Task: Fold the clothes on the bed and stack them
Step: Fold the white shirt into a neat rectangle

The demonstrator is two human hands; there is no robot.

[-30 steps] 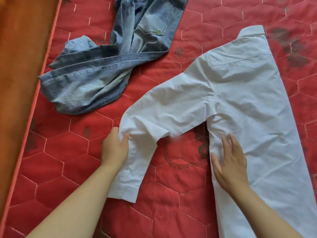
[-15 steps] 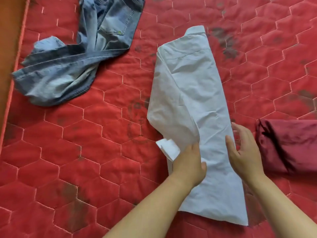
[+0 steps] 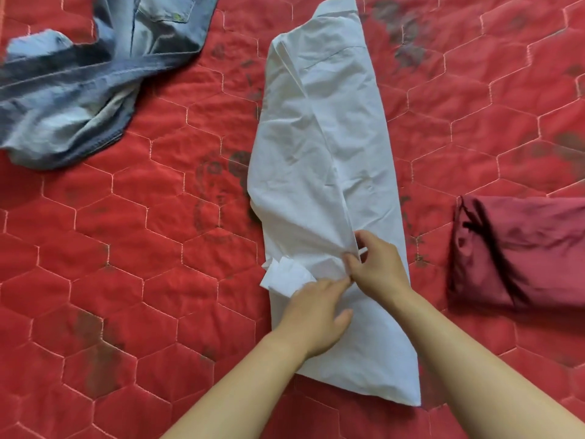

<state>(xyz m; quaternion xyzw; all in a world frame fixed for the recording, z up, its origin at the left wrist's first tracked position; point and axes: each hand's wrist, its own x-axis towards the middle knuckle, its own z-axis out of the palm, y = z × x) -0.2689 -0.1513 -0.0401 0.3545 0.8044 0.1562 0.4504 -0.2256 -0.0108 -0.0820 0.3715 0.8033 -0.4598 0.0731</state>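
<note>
White shirt (image 3: 316,160) lies lengthwise on the bed (image 3: 126,280), sleeve-tucking step in hand: right hand (image 3: 376,267) pinches the sleeve fold, left hand (image 3: 313,315) presses flat beside it; next likely needs smoothing, then hem folded up to collar.

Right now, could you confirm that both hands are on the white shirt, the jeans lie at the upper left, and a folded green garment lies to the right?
No: the head view shows the folded garment to the right is dark red, not green. The left hand and right hand are on the white shirt, and the jeans lie at the upper left.
</note>
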